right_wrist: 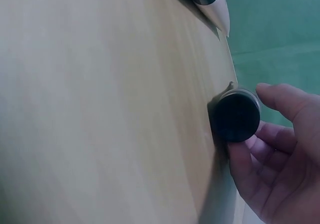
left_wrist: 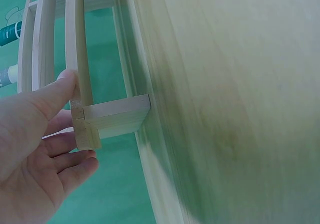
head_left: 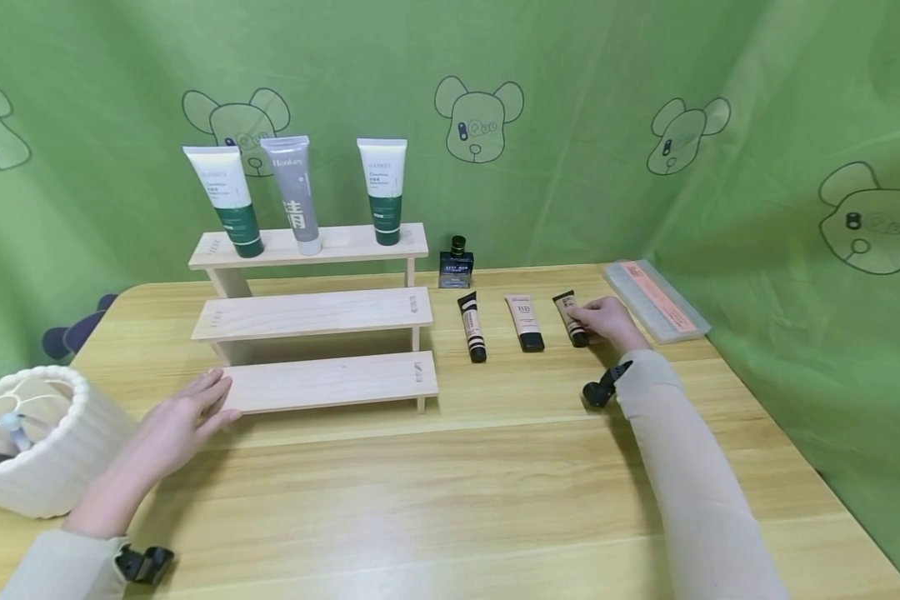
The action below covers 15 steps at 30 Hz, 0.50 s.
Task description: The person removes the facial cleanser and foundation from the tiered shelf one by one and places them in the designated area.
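Observation:
My left hand [head_left: 176, 429] grips the left end of the lowest tier of a three-tier wooden display stand [head_left: 330, 383]. In the left wrist view the thumb lies on the board's top and the fingers curl around its end. Over at the right, my right hand [head_left: 607, 323] pinches a small black-and-beige cosmetic tube [head_left: 565, 305] lying on the table. Its round dark cap [right_wrist: 237, 117] faces the right wrist camera, with thumb and fingers on either side. Left of it lie a pink BB cream tube [head_left: 523, 318] and a black-and-pink tube [head_left: 472, 327].
On the top tier stand two white-and-green tubes [head_left: 386, 187] and a grey tube [head_left: 294, 192]. A dark perfume bottle [head_left: 456, 267] is right of the stand. A flat clear box [head_left: 663, 304] lies at the back right, and a white ribbed container [head_left: 60, 450] is at left.

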Each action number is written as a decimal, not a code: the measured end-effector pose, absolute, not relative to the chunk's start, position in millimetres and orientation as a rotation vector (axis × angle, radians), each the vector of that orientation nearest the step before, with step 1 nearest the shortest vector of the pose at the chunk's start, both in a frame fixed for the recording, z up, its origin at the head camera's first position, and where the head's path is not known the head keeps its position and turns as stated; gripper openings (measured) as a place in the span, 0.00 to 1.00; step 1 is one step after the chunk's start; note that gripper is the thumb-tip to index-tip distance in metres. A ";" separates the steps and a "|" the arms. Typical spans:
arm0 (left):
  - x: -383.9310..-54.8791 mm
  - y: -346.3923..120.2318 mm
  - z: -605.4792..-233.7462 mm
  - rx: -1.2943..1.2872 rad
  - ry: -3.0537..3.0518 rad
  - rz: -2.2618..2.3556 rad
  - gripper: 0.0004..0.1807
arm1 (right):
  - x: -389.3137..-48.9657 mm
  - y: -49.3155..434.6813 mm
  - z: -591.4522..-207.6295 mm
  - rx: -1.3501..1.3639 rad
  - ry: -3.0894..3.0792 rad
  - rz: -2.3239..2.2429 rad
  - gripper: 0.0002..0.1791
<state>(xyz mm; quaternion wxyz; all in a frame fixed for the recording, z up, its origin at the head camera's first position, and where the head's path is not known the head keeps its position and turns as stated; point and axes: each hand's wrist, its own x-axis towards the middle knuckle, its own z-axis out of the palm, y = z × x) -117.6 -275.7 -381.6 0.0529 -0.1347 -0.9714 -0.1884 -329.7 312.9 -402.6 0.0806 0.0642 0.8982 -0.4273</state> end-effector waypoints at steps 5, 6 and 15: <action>-118.2 -275.8 -381.4 -0.417 -2.956 -0.575 0.32 | -324.8 312.5 -393.0 0.169 2.665 -1.281 0.32; -118.3 -275.8 -381.4 -0.418 -2.957 -0.574 0.32 | -324.2 312.1 -390.3 0.163 2.668 -1.281 0.31; -117.8 -275.9 -380.1 -0.402 -2.968 -0.584 0.32 | -320.7 295.0 -344.3 0.010 2.757 -1.234 0.27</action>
